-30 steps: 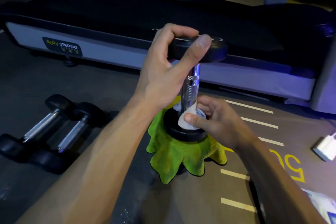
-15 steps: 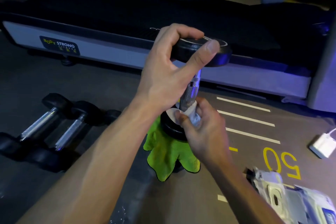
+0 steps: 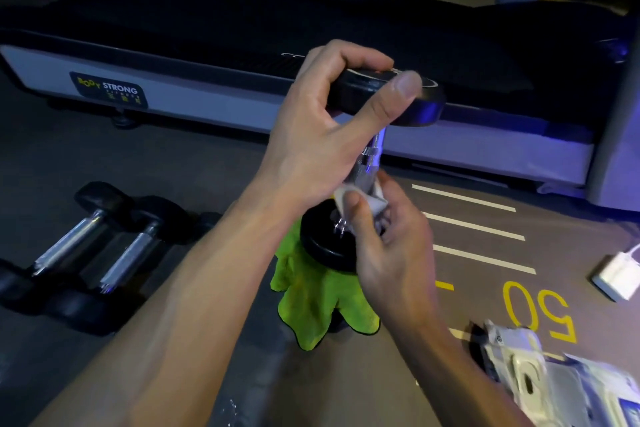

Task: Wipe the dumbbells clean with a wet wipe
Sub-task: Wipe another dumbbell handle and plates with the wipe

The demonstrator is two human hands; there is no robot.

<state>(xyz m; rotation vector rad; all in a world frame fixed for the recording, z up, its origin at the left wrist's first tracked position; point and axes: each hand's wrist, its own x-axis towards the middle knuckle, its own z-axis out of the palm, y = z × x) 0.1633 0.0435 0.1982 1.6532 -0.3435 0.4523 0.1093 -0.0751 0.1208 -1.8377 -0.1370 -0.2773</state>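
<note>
The black-ended dumbbell with a chrome knurled handle (image 3: 372, 156) stood upright on a lime-green microfibre cloth (image 3: 313, 302) on the floor. The left hand (image 3: 322, 135) gripped its upper black end, fingers and thumb curled round the rim. The right hand (image 3: 388, 246) pinched a white wet wipe (image 3: 349, 196) against the handle base. Two more chrome-handled dumbbells (image 3: 93, 250) lay to the left. A white wipes packet (image 3: 554, 381) lay at lower right.

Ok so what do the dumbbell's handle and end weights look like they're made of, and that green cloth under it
Handle: bright chromed metal, likely steel; mirror glints and a knurled band show.
Upper end weight: matte black with a soft sheen, probably rubber or a coating over metal.
Green cloth: fuzzy pile with soft draping folds, apparently microfibre.
</note>
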